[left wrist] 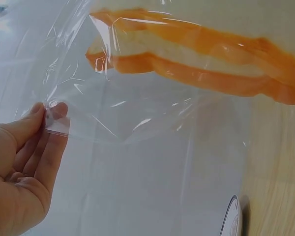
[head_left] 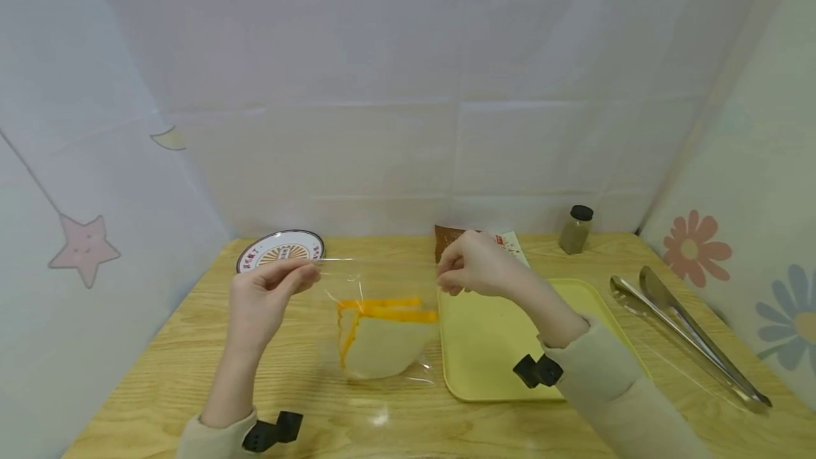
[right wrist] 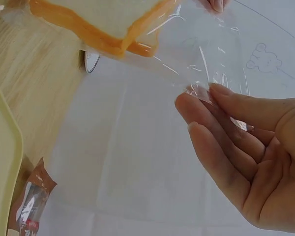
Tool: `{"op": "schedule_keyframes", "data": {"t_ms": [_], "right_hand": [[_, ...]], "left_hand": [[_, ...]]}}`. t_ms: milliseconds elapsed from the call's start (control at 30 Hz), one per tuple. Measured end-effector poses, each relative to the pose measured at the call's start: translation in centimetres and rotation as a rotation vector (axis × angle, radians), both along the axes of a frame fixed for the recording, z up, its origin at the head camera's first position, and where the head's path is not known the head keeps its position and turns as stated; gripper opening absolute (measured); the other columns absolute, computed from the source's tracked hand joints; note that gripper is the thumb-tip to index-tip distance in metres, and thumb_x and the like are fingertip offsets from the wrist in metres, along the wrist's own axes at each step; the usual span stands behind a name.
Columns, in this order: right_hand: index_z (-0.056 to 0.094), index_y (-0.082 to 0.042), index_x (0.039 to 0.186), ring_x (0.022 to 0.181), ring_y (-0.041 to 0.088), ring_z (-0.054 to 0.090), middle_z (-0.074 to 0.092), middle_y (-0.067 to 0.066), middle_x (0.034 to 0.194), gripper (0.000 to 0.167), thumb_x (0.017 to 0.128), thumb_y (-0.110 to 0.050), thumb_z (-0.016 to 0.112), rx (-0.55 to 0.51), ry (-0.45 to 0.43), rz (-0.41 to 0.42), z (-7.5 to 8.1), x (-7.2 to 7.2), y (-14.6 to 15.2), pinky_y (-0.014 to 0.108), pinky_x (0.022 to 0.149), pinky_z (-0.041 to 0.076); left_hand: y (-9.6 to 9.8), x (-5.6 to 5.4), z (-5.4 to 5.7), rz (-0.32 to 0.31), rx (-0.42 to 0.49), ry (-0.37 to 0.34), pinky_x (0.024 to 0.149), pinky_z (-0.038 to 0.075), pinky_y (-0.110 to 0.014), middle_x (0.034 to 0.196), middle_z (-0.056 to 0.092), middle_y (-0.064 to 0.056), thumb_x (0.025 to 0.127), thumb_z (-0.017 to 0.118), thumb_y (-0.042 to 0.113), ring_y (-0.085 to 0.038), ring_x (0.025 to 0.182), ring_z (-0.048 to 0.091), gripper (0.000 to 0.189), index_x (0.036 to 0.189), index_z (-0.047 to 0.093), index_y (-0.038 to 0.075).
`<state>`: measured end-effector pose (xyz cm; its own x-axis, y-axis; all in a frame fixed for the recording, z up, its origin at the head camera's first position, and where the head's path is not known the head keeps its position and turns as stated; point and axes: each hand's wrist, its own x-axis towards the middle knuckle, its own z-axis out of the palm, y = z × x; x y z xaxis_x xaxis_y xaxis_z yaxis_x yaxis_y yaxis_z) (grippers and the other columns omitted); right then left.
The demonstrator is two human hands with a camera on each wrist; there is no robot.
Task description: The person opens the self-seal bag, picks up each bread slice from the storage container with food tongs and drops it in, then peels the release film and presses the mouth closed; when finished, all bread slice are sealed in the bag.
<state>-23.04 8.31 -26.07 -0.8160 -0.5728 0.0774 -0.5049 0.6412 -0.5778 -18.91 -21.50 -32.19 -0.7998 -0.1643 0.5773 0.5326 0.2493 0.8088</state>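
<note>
A clear plastic bag is stretched between both hands, its upper edge running from one to the other. Two pale bread slices with orange crusts lie low in it, one overlapping the other. My left hand pinches the bag's left corner between thumb and fingers, as the left wrist view also shows at the crinkled film. On the other side my right hand pinches the right corner with thumb and index finger; its remaining fingers are loosely bent in the right wrist view.
A yellow tray lies to the right, partly under my right forearm. Metal tongs lie beyond it. At the back are a patterned plate, a brown-and-white packet and a black-capped jar. Fabric walls surround the wooden table.
</note>
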Motion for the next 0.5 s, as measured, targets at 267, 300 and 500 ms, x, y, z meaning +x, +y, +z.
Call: {"op": "schedule_keyframes", "data": {"t_ms": [267, 300, 500], "right_hand": [[0.071, -0.003, 0.086, 0.066, 0.013, 0.068, 0.071, 0.010, 0.079, 0.007, 0.087, -0.008, 0.066, -0.251, 0.000, -0.083, -2.4, -0.1, 1.0, 0.027, 0.061, 0.059], [0.071, -0.003, 0.087, 0.067, 0.014, 0.068, 0.071, 0.010, 0.079, 0.007, 0.087, -0.009, 0.066, -0.285, 0.007, -0.091, -2.7, -0.1, 1.0, 0.027, 0.063, 0.059], [0.069, 0.007, 0.096, 0.080, 0.025, 0.071, 0.071, 0.021, 0.090, 0.017, 0.088, -0.007, 0.064, -0.562, -0.050, -0.088, -4.0, 0.0, 1.0, 0.035, 0.072, 0.060]], "left_hand": [[-0.1, 0.1, 0.1, -0.029, 0.095, -0.034, 0.065, 0.058, -0.028, 0.079, 0.074, 0.003, 0.083, 0.067, -0.004, -0.011, 0.071, 0.072, 0.018, 0.095, 0.065, -0.018], [-0.1, 0.0, 0.1, -0.035, 0.106, -0.037, 0.065, 0.059, -0.028, 0.079, 0.074, 0.002, 0.082, 0.067, -0.005, -0.012, 0.071, 0.072, 0.018, 0.095, 0.065, -0.018], [-0.5, 0.0, 0.1, -0.109, 0.144, -0.079, 0.067, 0.059, -0.029, 0.079, 0.074, 0.003, 0.085, 0.066, -0.001, -0.012, 0.072, 0.072, 0.020, 0.095, 0.064, -0.018]]}}
